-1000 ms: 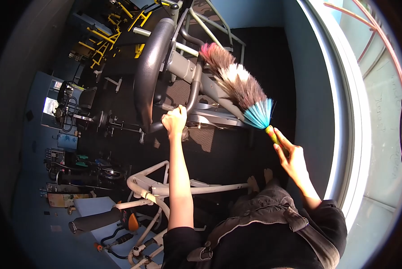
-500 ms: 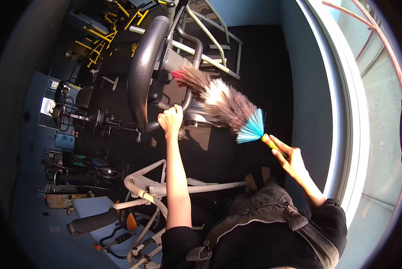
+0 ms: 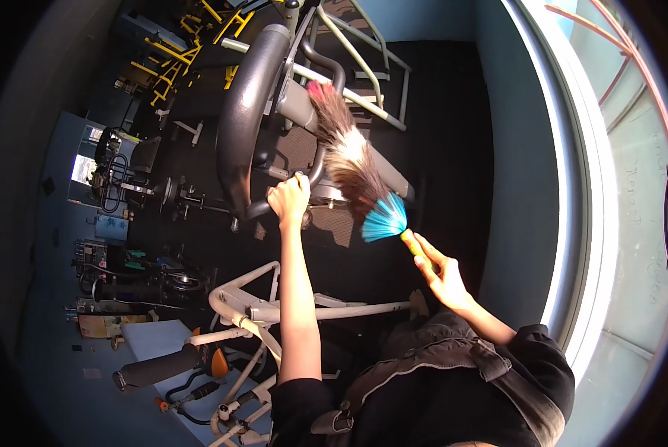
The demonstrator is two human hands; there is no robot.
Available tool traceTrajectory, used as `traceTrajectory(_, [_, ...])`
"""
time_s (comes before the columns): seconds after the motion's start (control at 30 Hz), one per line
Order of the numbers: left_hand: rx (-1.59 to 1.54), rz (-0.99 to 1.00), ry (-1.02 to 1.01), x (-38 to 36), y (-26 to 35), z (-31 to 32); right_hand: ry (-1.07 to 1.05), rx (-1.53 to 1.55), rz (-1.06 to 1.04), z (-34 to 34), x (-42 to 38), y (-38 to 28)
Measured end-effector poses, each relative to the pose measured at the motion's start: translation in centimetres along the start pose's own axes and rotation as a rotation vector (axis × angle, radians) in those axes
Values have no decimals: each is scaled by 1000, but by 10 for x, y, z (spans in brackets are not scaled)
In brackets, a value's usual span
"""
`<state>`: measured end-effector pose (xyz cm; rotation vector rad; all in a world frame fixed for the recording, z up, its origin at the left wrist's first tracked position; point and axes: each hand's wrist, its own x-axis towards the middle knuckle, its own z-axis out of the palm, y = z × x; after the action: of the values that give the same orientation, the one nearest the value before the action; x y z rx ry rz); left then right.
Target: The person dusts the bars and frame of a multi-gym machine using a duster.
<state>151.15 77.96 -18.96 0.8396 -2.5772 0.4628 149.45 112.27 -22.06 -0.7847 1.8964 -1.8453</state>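
Observation:
My left hand [image 3: 288,198] is closed around the curved black handlebar [image 3: 320,165] of an exercise machine, beside its long black padded backrest [image 3: 250,112]. In my right hand [image 3: 440,273] is the yellow-green handle of a feather duster [image 3: 349,153]. Its bristles run from blue near the handle through brown and white to a red tip. The duster points up and left, overlapping the handlebar and the machine's grey frame in this view; part of the bar is hidden behind the feathers.
A white tubular frame [image 3: 334,311] with a foam roller [image 3: 155,370] stands close in front of my body. To the right runs a bright window sill [image 3: 572,223]. Yellow gym machines [image 3: 174,63] and other equipment stand farther left on the black floor.
My right hand has moved left with the duster, whose red tip has swung up and to the right. My left hand keeps its hold on the handlebar.

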Motion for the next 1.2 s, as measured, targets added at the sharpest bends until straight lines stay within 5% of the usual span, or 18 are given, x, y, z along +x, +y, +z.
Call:
traceTrajectory(0.13, [-14,-9,-69,3,3,-5,-1,275,439,-10,-17,-8])
traceTrajectory(0.33, [-36,-58,-71,1,3,-1,136,-126,22,-28,84,12])
traceTrajectory(0.4, [-26,-31,-37,1,2,1,70,-276,209,-44,123,-12])
traceTrajectory(0.6, [-54,-36,-53,2,8,-11,17,-602,-214,-90,188,3])
traceTrajectory(0.67, [-41,-37,-54,2,10,-12,54,-759,-88,-98,213,-8])
traceTrajectory(0.8, [-15,-42,-63,2,9,-8,125,-743,-317,-97,249,-13])
traceTrajectory(0.87, [-12,-44,-67,2,11,-10,10,-889,-246,-102,263,-16])
traceTrajectory(1.0, [10,-32,-63,2,10,-10,117,-1129,-418,-110,297,-16])
traceTrajectory(1.2, [36,-9,7,2,10,-5,-141,-1174,-445,-118,310,-55])
